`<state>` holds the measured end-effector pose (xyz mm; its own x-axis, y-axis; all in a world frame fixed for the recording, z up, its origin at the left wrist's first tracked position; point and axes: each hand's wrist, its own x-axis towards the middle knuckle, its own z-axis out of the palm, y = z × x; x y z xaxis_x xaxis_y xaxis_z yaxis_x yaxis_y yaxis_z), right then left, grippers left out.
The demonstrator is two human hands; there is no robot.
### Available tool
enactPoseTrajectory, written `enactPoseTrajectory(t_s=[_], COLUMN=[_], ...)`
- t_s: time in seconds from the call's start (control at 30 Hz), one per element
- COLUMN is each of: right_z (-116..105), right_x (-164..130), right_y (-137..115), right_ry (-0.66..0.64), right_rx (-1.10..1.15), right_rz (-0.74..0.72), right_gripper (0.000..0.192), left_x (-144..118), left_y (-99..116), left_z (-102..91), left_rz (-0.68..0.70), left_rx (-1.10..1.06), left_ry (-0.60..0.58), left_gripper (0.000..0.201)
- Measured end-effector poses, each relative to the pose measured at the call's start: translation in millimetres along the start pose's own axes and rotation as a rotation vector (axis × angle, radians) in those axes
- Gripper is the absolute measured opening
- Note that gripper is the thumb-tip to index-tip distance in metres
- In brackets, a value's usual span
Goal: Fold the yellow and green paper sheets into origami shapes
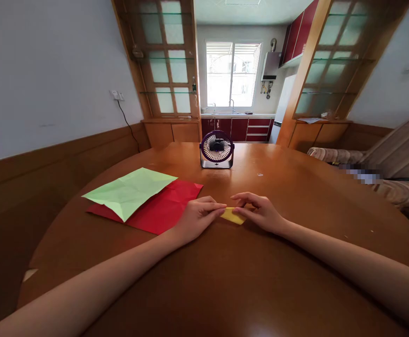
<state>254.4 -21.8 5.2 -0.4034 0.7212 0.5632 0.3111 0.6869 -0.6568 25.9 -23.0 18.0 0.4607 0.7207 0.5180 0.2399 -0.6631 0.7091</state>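
Folded yellow paper (pixel 234 217), set between left hand (pixel 198 219) and right hand (pixel 260 214)

Item: one small piece of yellow paper, apparently folded. Location: just right of centre in the frame, below the middle line, at the tabletop (pixel 204 290).

Orientation: long axis runs across the frame, left to right, dipping slightly towards the lower right. Upper edge partly covered by fingertips; lower edge and lower right corner exposed, pointing towards the bottom of the frame.

Relation to hands: lies in the gap between the two, to the right of the left hand and to the left of the right hand. Both touch it; neither is clearly nearer.

Left hand: thumb and fingers narrow together, pinching the left end. Right hand: thumb resting on the upper right part, index finger arched apart above it; whether the remaining fingers grip from behind, cannot tell.

Adjacent stock: red sheet (pixel 167 206), creased, left of centre, partly under a pale green sheet (pixel 130 191), also creased; the red sheet's lower right portion lies just beside the left hand. Small purple-rimmed fan (pixel 216 147), upright, upper centre, beyond the hands and apart from all paper.
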Motion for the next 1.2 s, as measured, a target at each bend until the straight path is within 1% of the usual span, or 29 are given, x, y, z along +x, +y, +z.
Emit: enactPoseTrajectory(t_s=[0.1, 0.3, 0.4, 0.53, 0.6, 0.7, 0.8, 0.97, 1.07, 1.13, 1.2], right_z=[0, -1, -1, -1, -1, -2, -2, -2, -1, -2, -2], right_x=[0, 4, 6, 9, 9, 10, 10, 10, 10, 10, 10], right_y=[-2, -4, -3, -3, -3, -2, 0, 1, 2, 3, 4], right_ry=[0.004, -0.104, -0.136, -0.139, -0.132, -0.123, -0.115, -0.107, -0.111, -0.117, -0.123], right_rx=[-0.014, -0.029, -0.038, -0.017, 0.002, 0.047, 0.103, 0.174, 0.211, 0.215, 0.199], right_rz=[0.004, -0.029, 0.026, 0.120, 0.150, 0.187, 0.233, 0.290, 0.324, 0.337, 0.335], right_gripper=[0.026, 0.026, 0.028, 0.032, 0.034, 0.035, 0.033, 0.033, 0.034, 0.034, 0.034], left_x=[1, 1, 2, 3, 4, 5, 6, 7, 8, 9, 10], left_y=[1, 0, -2, -8, -11, -13, -13, -13, -15, -17, -19], left_z=[0.0, 1.5, 2.4, 3.6, 3.0, 0.2, -2.7, -2.6, -3.4, -5.8, -9.1], left_rz=[-0.043, -0.073, -0.112, -0.261, -0.315, -0.332, -0.348, -0.438, -0.460, -0.457, -0.439], left_rx=[-0.016, -0.026, -0.022, -0.097, -0.142, -0.182, -0.220, -0.359, -0.409, -0.403, -0.340], left_ry=[0.006, 0.045, 0.055, 0.087, 0.080, 0.055, 0.062, 0.086, 0.063, 0.034, 0.007], left_gripper=[0.020, 0.017, 0.016, 0.021, 0.024, 0.026, 0.026, 0.032, 0.033, 0.030, 0.027])
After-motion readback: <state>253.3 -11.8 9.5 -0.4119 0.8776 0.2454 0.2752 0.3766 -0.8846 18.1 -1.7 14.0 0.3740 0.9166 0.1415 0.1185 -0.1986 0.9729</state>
